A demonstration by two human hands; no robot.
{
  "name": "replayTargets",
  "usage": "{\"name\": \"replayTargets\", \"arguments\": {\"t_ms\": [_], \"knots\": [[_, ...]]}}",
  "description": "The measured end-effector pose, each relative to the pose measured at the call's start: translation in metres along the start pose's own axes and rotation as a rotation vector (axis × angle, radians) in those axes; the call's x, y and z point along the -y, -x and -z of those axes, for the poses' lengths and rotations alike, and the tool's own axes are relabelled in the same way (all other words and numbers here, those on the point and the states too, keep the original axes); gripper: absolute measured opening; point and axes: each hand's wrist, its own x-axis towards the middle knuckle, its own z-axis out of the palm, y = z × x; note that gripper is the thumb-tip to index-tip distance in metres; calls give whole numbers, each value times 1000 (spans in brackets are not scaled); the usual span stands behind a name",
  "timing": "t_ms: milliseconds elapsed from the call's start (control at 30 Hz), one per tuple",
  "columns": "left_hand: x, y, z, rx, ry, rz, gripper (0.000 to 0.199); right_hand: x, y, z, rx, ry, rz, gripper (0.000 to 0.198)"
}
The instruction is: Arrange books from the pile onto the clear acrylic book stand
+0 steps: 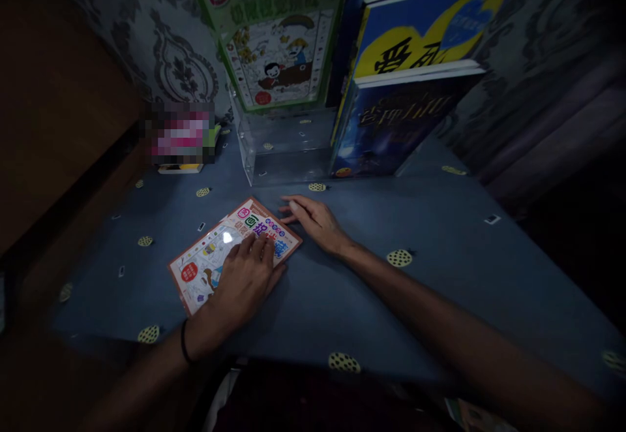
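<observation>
A picture book (229, 236) with a red-bordered white cover lies tilted on the table. Across its lower right part, my left hand (247, 272) rests palm down with fingers laid flat on the cover, hiding some of it. My right hand (313, 220) is on the tabletop by the book's upper right corner, its fingers stretched toward the book's edge. Whether those fingertips touch the book I cannot tell. Nothing is gripped in either hand.
Behind the hands stands a clear acrylic rack (288, 164). It holds a green picture book (278, 60), a blue-and-yellow book (425, 34) and a dark blue book (391, 122). Several stacked books, partly blurred (180, 138), lie at the back left. A patterned blue cloth (440, 223) covers the table.
</observation>
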Motion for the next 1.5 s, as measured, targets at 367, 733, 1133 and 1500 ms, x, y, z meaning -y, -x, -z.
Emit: {"name": "replayTargets", "arguments": {"t_ms": [367, 733, 1133, 1500], "knots": [[-2, -2, 3, -62, -83, -64, 30, 0, 0, 0, 3, -7, -15, 38], [-2, -4, 6, -55, -68, -72, 27, 0, 1, 0, -1, 2, -20, 44], [-3, -2, 4, -63, -63, -84, 31, 0, 1, -1, -1, 17, -1, 40], [-5, 0, -2, -93, -110, -85, 33, 11, 7, -2, -192, 70, 55, 53]]}}
